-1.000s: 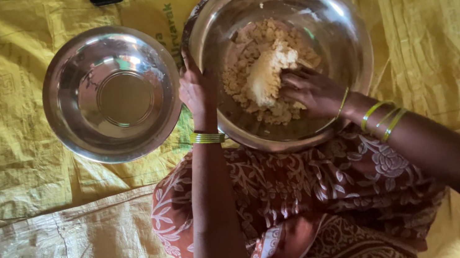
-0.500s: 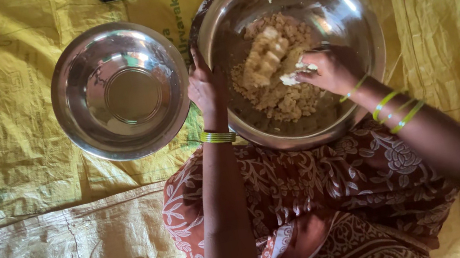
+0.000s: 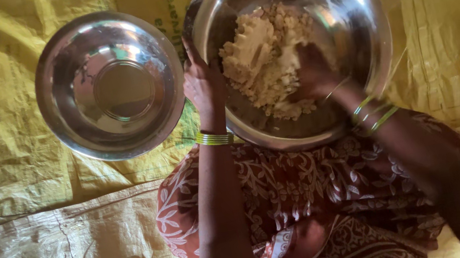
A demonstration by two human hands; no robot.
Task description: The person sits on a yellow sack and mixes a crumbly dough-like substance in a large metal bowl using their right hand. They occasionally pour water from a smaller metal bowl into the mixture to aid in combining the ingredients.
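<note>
We see our right hand (image 3: 311, 73) pressed into the dough (image 3: 262, 60), fingers closed on it, lying just left, while our left hand (image 3: 203, 83) grips the large bowl (image 3: 361, 17) rim.

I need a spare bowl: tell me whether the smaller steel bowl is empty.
Empty: the smaller steel bowl shows only bare, shiny metal inside.

The right hand (image 3: 311, 73) is blurring over the dough (image 3: 259, 61), hiding its fingers; the big bowl's (image 3: 359, 5) top rim is running off-frame.
</note>
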